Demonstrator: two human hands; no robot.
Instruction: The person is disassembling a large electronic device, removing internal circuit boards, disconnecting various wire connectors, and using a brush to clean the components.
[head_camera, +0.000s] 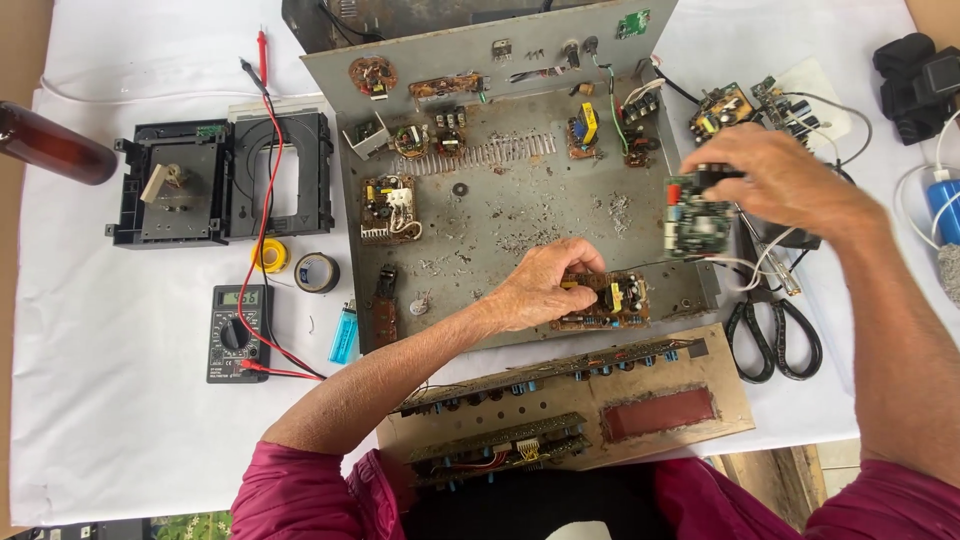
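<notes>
Circuit board (606, 301) brown, rusty, yellow-capped

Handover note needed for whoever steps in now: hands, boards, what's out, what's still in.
Left hand: fingers on the brown circuit board lying at the front edge of the open metal chassis.
Right hand: holding the green circuit board at the chassis's right wall, white wires trailing from it.
Done: front panel lies detached in front of the chassis; two small boards lie outside, upper right.
Left: several rusty boards remain inside the chassis.
Nearby: scissors right, multimeter left.
</notes>
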